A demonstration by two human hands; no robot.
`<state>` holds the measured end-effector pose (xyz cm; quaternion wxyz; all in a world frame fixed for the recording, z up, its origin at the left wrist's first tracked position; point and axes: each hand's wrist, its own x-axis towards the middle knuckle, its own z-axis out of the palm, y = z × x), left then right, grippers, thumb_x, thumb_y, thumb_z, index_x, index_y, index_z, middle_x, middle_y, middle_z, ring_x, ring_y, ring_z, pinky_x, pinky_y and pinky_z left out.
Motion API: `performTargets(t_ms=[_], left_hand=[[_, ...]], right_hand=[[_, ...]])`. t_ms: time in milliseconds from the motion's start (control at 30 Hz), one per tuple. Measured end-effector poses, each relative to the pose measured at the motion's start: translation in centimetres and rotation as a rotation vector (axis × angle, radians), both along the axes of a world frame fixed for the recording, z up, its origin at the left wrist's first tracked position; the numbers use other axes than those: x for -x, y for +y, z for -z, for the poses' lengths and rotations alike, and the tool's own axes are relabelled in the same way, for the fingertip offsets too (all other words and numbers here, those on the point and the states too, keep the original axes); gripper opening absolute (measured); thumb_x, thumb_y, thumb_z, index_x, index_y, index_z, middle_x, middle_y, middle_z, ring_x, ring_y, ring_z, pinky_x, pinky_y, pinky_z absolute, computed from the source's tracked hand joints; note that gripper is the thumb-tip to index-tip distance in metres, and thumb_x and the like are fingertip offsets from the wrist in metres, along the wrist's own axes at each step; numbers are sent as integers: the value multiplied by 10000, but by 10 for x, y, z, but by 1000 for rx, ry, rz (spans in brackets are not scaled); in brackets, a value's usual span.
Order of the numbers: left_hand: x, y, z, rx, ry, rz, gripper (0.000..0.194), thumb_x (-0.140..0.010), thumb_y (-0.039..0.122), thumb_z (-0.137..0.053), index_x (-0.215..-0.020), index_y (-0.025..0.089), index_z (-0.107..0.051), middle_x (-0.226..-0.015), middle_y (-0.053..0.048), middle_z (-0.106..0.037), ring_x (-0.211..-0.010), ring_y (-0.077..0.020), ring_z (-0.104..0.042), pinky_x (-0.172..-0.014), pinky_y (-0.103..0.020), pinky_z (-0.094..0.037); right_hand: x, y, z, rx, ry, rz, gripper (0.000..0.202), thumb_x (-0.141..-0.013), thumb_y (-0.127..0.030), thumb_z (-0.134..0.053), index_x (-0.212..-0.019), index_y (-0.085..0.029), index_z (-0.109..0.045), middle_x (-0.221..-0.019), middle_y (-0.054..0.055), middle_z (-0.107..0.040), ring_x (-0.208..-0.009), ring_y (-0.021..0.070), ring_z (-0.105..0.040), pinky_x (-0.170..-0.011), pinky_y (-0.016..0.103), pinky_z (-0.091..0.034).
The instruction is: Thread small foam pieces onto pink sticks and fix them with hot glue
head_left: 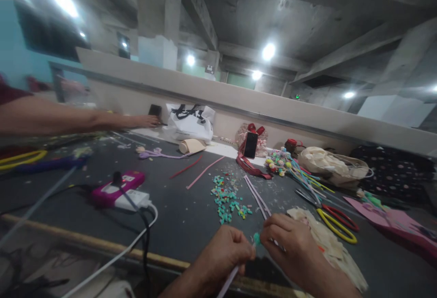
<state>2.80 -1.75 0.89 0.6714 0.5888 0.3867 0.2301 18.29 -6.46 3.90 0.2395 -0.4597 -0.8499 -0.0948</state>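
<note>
Close to the table's front edge, my left hand [229, 249] is closed in a pinch on a pale lilac pipe cleaner [228, 283], whose tail hangs down below it. A small teal piece [256, 238] shows between the fingertips of both hands. My right hand [288, 239] is closed beside it, thumb and fingers bent together; what they pinch is mostly hidden. More lilac pipe cleaners [255, 196] run from under the right hand toward the back. Ahead of my hands lies a scattered pile of small teal pieces [227, 200].
Scissors [336, 225] with red and yellow handles lie at the right, near a cream cloth [327, 248]. A magenta power strip [118, 189] with cables sits left. Behind are a phone [251, 145], bundled colourful stems [282, 161] and a white bag [189, 125]. Another person's arm [78, 118] reaches in from the left.
</note>
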Motion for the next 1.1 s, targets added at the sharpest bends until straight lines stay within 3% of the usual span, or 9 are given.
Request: performTargets(t_ms=[133, 500, 633, 800, 900, 1000, 1100], left_hand=[[0, 1, 4, -17, -3, -6, 93, -523, 173, -474, -432, 161, -484, -273, 82, -369, -272, -45, -240, -314, -190, -133], [2, 5, 7, -28, 5, 67, 90, -552, 215, -493, -480, 161, -496, -284, 90, -396, -250, -39, -247, -317, -190, -137], [2, 7, 11, 2, -23, 51, 112, -551, 208, -497, -451, 162, -479, -271, 87, -391, -234, -38, -253, -301, -188, -137], [1, 8, 11, 119, -175, 31, 171, -549, 274, -543, -452, 162, -457, -263, 85, -391, -217, -28, -237, -287, -180, -117], [2, 4, 7, 190, -292, 37, 231, -538, 325, -573, -458, 166, -427, -255, 90, -379, -205, -19, -217, -289, -175, -88], [2, 1, 3, 210, -335, 47, 283, -517, 375, -603, -473, 163, -421, -266, 94, -381, -205, -7, -209, -294, -169, -74], [1, 2, 3, 212, -329, 56, 356, -461, 452, -632, -481, 164, -423, -264, 95, -386, -206, -9, -225, -288, -169, -87]], right_hand=[[2, -1, -1, 36, -80, 52, 213, -800, -169, -410, -637, -178, -546, -668, 24, -553, -617, 107, -511, -562, 224, -363], [2, 1, -4, 4, -92, -35, 217, -804, -223, -423, -650, -204, -573, -678, 29, -585, -621, 111, -536, -559, 216, -399], [-2, -1, -8, -3, -69, -31, 200, -802, -214, -415, -744, -221, -606, -751, 39, -616, -646, 116, -566, -573, 209, -435], [-14, -15, -9, -12, 223, 91, 249, -775, -192, -447, -1005, -223, -538, -896, 59, -613, -808, 159, -571, -669, 227, -462], [-13, -20, 1, 156, 483, 197, 286, -767, -243, -463, -1051, -232, -498, -875, 48, -614, -711, 150, -571, -598, 231, -468], [-5, -15, 14, 390, 742, 148, 385, -737, -291, -507, -1112, -227, -447, -907, 54, -602, -695, 152, -560, -619, 268, -466], [6, -5, 21, 508, 928, 45, 460, -692, -326, -559, -1120, -206, -443, -896, 60, -597, -757, 181, -555, -659, 301, -453]])
